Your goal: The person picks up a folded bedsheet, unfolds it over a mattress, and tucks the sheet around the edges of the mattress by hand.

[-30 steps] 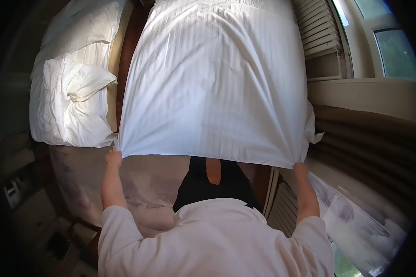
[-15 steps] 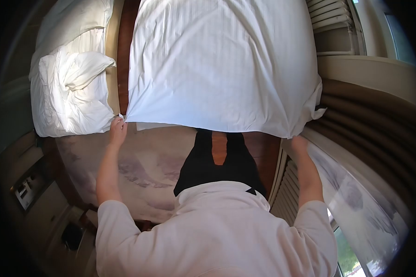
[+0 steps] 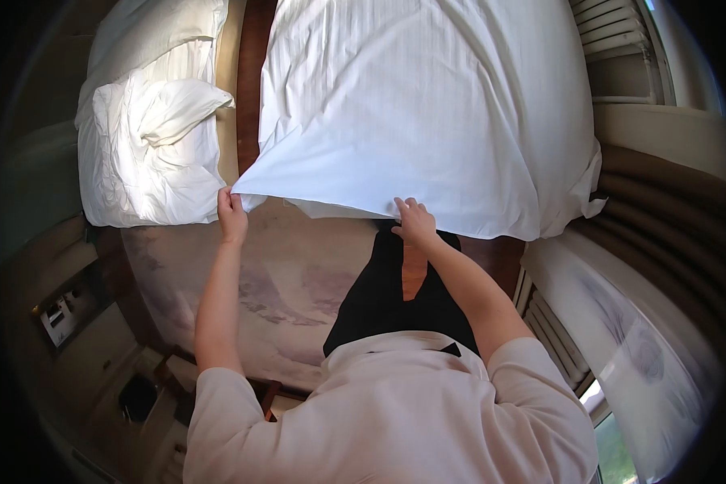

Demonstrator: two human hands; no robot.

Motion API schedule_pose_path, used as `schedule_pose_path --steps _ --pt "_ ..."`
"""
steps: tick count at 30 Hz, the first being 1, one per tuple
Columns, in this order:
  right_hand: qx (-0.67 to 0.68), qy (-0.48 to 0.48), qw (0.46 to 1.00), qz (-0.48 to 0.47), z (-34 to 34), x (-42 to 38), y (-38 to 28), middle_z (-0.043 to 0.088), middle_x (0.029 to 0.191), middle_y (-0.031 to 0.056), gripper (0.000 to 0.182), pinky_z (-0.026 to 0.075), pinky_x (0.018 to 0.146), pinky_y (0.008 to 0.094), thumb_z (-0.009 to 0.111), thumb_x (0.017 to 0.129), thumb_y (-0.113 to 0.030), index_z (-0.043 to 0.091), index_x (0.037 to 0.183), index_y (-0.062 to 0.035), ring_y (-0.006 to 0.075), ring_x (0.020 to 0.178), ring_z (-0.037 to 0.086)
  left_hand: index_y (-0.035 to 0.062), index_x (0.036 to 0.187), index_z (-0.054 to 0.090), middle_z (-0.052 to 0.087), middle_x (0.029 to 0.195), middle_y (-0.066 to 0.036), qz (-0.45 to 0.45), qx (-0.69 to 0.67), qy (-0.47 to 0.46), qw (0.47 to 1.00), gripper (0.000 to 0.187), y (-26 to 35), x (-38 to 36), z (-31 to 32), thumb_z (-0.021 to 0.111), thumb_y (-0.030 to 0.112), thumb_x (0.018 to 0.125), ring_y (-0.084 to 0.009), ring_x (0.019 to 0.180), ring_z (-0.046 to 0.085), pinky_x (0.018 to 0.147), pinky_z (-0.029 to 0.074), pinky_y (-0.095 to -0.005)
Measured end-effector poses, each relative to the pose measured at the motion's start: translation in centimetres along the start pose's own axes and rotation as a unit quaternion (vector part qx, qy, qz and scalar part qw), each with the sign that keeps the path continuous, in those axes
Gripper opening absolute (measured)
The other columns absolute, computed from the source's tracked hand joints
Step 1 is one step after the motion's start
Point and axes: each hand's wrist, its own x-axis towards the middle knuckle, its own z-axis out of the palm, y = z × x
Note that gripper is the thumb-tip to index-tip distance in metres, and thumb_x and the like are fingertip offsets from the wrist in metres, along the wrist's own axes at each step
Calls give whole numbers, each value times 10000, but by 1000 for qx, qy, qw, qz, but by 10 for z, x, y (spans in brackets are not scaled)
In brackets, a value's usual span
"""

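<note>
A white striped sheet [image 3: 395,121] lies over the bed before me, wrinkled toward its left side. At its near left corner, my left hand [image 3: 231,218] is closed on the hem, drawing the cloth out to the left. My right hand [image 3: 417,223] lies at the middle of the near hem. Its fingers are stretched over the sheet's edge, and its thumb stands apart, lower down. The sheet's near right corner hangs loose over the bed's side.
To the left is another bed with a bunched white duvet [image 3: 153,121]. A brown wooden strip [image 3: 254,73] shows in the gap between the beds. Brown curtain folds [image 3: 653,206] and a radiator [image 3: 613,32] are on the right. Patterned carpet [image 3: 274,290] lies beneath me.
My right hand has let go of the right corner and moved left to the middle of the hem. My left hand still holds the left corner. The view has shifted slightly.
</note>
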Motion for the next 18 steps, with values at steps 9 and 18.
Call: schedule_pose_path --steps 9,18 --pt "-7 113 994 -2 11 21 41 704 939 87 175 514 764 462 586 902 -150 733 995 -135 317 911 658 -5 1146 503 604 1014 -55 -13 -35 35 999 196 9 18 -24 458 166 1062 -130 941 561 848 459 -277" --pt "33 357 933 41 -118 9 101 681 955 175 163 519 797 467 594 919 -107 691 1046 -75 400 922 645 79 1011 591 653 793 -142 156 201 -57 965 237 116 47 -61 616 314 995 -344 747 639 703 493 -389"
